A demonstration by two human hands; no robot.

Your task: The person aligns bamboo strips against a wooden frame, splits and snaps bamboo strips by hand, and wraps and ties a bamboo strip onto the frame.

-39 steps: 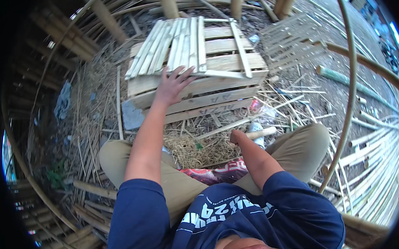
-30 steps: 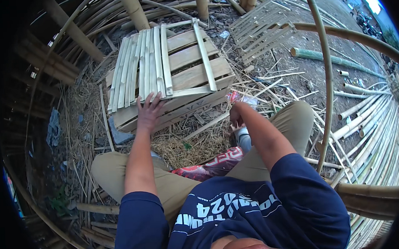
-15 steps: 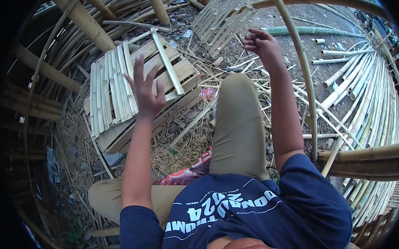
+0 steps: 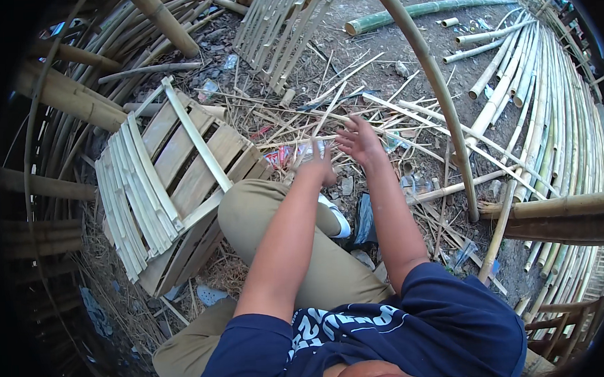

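Observation:
My left hand (image 4: pixel 322 164) hangs in the air past my raised knee, its fingers stretched out, slightly blurred, with nothing in them. Beside it, a little to the right, my right hand (image 4: pixel 360 141) is open and empty, fingers apart. Both are above ground littered with thin bamboo strips (image 4: pixel 335 109). To the left stands a slatted wooden crate (image 4: pixel 192 143). A row of pale split bamboo slats (image 4: pixel 133 189) lies on its left part, and a single slat (image 4: pixel 199 138) lies slantwise across its top.
A slatted bamboo frame (image 4: pixel 285 27) lies beyond my hands. Many bamboo poles (image 4: pixel 548 124) spread along the right, and a thick green pole (image 4: pixel 409 14) lies at the back. An arched bamboo pole (image 4: pixel 439 81) rises right of my right arm. Thick posts (image 4: pixel 163 23) stand at the left.
Both hands have come down and closer together, the left moving away from the crate to the right. My view and body have turned to the right; my knee now rises nearer the crate.

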